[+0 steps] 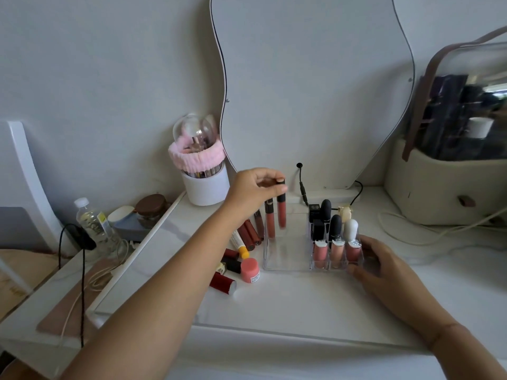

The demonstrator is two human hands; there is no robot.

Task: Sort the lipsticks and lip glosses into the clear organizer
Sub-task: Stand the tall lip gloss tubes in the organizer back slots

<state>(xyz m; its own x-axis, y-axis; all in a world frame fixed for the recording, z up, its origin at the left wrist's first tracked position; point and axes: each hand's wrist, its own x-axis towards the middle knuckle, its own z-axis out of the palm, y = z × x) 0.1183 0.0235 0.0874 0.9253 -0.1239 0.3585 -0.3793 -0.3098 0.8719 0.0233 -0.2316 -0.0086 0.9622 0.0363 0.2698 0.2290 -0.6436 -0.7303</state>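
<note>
- White counter runs below a pale wall, with a wavy-edged mirror standing at the back.
- At the middle of the counter sits the clear organizer, a low transparent tray with a wide open bay on its left and small cells on its right.
- The right cells hold upright lipsticks and pink lip glosses, in rows from front to back.
- The left hand reaches forward with the arm stretched out over the counter, palm down. Its fingers pinch the black cap of a coral lip gloss tube, which hangs upright over the back of the open bay.
- A second, similar tube stands just beside it in that bay, leaning at the back left corner.
- The right hand rests on the counter against the organizer's front right corner, with fingers loosely curled round the clear wall, steadying it.
- Left of the organizer, unsorted lipsticks lie in a loose heap, with a round pink-capped jar and a red tube nearer the front.
- Most of the open bay is free, and bare counter lies in front of the organizer as far as the near edge.
- Further left at the back stands a white brush holder with a pink headband round it.
- A cream case fills the right back corner.
</note>
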